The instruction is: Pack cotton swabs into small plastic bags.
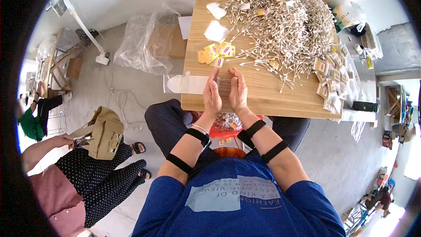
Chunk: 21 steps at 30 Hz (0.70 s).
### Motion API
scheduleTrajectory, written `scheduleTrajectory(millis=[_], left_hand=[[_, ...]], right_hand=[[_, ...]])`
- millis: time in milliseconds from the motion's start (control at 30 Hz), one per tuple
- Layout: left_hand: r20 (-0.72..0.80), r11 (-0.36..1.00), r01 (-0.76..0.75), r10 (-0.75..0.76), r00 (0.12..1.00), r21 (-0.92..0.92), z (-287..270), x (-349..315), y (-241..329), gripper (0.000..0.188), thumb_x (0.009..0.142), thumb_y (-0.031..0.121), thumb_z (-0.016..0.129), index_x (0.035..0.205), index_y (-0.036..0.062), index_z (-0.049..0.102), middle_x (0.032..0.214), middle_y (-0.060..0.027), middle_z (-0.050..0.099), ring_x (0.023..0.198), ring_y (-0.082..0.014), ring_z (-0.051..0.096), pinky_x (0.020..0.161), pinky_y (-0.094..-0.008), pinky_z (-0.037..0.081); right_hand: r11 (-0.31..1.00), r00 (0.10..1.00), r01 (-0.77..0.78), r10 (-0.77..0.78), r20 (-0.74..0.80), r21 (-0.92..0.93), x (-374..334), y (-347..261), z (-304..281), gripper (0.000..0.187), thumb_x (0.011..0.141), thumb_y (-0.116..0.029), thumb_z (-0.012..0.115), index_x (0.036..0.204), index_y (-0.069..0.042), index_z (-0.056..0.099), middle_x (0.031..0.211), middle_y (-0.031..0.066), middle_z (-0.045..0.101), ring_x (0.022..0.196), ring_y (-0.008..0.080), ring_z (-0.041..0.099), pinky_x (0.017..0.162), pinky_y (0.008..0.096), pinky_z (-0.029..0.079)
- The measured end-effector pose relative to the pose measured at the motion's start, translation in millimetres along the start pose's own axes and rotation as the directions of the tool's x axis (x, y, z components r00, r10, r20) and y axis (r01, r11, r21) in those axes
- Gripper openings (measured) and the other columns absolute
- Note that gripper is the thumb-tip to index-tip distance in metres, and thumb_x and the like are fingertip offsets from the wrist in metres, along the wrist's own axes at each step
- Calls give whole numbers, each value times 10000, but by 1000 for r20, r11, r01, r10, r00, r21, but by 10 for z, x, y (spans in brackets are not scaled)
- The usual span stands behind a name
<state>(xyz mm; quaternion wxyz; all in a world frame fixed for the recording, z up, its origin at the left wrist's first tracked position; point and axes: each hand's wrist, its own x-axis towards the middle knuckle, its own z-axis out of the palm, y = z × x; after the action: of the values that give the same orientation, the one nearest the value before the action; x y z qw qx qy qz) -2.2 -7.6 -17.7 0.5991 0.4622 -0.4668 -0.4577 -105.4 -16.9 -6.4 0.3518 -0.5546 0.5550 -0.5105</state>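
My left hand point(212, 95) and my right hand point(238, 91) face each other at the near edge of the wooden table. Between my palms lies a row of cotton swabs point(224, 87), pressed at both ends, with my fingers nearly straight. Left of my left hand, a clear plastic sleeve with white card point(188, 84) lies across the table's left edge. Just beyond my fingertips are several small yellow cards point(215, 53). A large heap of loose cotton swabs point(280, 22) covers the far part of the table.
Packed swab boxes point(332, 79) pile up at the table's right edge. White paper pieces point(216, 30) lie at the left. Under the table, a red bag point(223, 125) holds more swabs between my legs. A person point(66, 188) stands at the left with a tan bag point(105, 134).
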Motion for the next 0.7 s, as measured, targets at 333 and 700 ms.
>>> scheduleTrajectory(millis=[333, 700], left_hand=[[-5, 987, 33, -34, 999, -159, -61, -11, -116, 640, 1016, 461, 313, 1386, -60, 356, 1433, -177, 394, 1347, -265, 362, 1135, -369, 250], [-56, 992, -21, 29, 998, 125, -200, -44, 108, 404, 1023, 279, 374, 1231, -29, 533, 1233, -177, 561, 1167, -288, 518, 995, -361, 397]], right_hand=[[860, 940, 306, -204, 274, -410, -100, 6, -323, 565, 961, -267, 485, 1392, 58, 318, 1481, 262, 277, 1417, 393, 186, 1154, 448, 177], [525, 825, 508, -70, 561, -682, -230, -32, -332, 846, 878, -498, 511, 1428, 78, 224, 1507, 255, 210, 1421, 362, 186, 1166, 451, 142]])
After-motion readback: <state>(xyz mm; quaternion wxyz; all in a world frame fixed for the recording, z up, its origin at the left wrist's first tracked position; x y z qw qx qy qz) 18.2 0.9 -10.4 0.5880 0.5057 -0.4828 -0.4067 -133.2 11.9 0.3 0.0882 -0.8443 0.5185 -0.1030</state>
